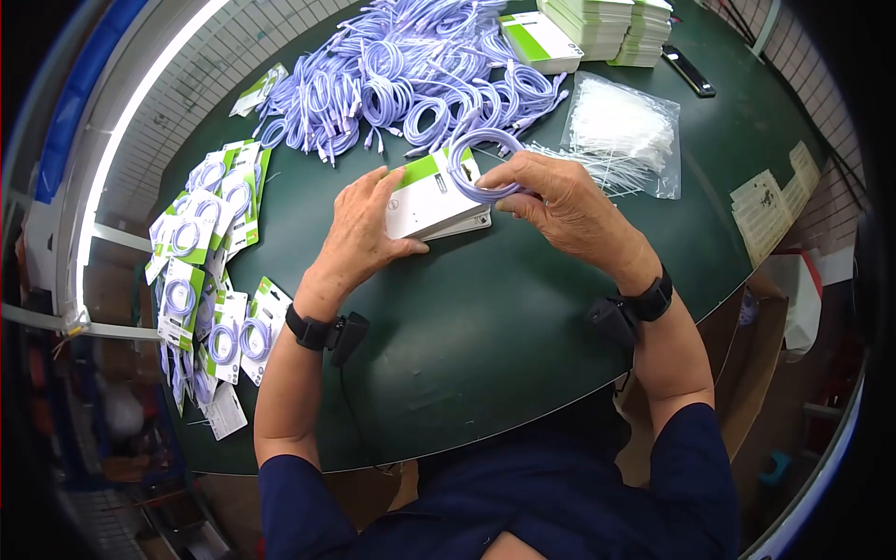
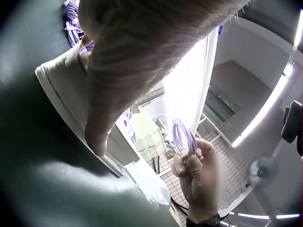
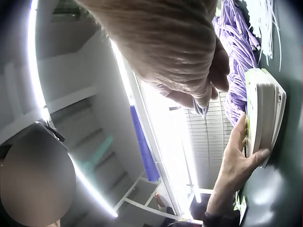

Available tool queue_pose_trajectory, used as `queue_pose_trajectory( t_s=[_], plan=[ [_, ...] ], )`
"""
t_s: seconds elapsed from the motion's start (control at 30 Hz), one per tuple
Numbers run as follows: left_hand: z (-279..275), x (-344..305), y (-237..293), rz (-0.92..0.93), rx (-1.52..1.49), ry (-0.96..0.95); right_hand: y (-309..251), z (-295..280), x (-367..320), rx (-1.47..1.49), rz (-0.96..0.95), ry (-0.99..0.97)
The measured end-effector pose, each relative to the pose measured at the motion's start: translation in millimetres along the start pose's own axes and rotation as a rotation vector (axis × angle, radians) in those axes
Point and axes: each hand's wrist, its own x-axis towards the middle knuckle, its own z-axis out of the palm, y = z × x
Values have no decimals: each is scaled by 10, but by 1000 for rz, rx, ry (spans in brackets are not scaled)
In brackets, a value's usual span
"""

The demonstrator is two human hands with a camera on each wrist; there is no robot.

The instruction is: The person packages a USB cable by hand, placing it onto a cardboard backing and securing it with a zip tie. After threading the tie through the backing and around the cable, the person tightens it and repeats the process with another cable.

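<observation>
My right hand [image 1: 567, 201] pinches a coiled lavender cable [image 1: 456, 177] between thumb and fingers, above the right end of a stack of packaging cards. In the left wrist view the cable coil [image 2: 182, 137] stands up from the right hand [image 2: 193, 177]. My left hand [image 1: 359, 229] grips the green-and-white card stack [image 1: 420, 207], thumb along the near edge and fingers at the far edge. The right wrist view shows the stack [image 3: 262, 111] from its side, several cards thick, with the left hand [image 3: 236, 161] against it.
A large heap of lavender cables [image 1: 401, 70] lies at the back. Right of it are white zip ties in a clear bag [image 1: 623, 131], stacked cards [image 1: 597, 28] and a dark phone [image 1: 689, 71]. Carded cables [image 1: 187, 243] pile up along the left edge.
</observation>
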Motion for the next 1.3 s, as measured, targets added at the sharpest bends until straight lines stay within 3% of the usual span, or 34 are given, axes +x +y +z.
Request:
queue_pose_trajectory(
  t_s=[0.13, 0.3, 0.4, 0.43, 0.53, 0.7, 0.8, 0.97, 1.1, 1.2, 1.23, 1.3],
  plan=[
    [-59, -67, -43, -20, -130, 10, -79, -5, -10, 79, 180, -54],
    [-80, -116, -134, 125, 0, 109, -28, 12, -15, 81, 102, -48],
    [-101, -117, -197, 311, 90, 298, -40, 7, -10, 122, 74, 43],
    [-168, -135, -124, 303, 90, 315, -78, 10, 2, 116, 62, 30],
    [-352, -353, 195, 321, 270, 479, -187, 75, -7, 326, 109, 266],
    [-336, -769, 783, 302, 230, 399, -374, 214, -47, 328, 124, 190],
    [-150, -886, 836, 271, 126, 229, -469, 437, -47, 154, -63, -19],
    [-20, -852, 755, 198, 40, 291, -501, 656, -136, -16, -75, -82],
    [-23, -823, 716, 218, -25, 331, -416, 724, -124, -15, -95, 25],
    [-84, -835, 746, 377, -30, 689, -374, 773, -128, 14, -120, 125],
    [-78, -902, 791, 379, -30, 676, -364, 783, -134, 20, -111, 132],
    [-42, -1177, 973, -3, -667, 341, -354, 768, -131, 13, -153, 122]
  ],
)
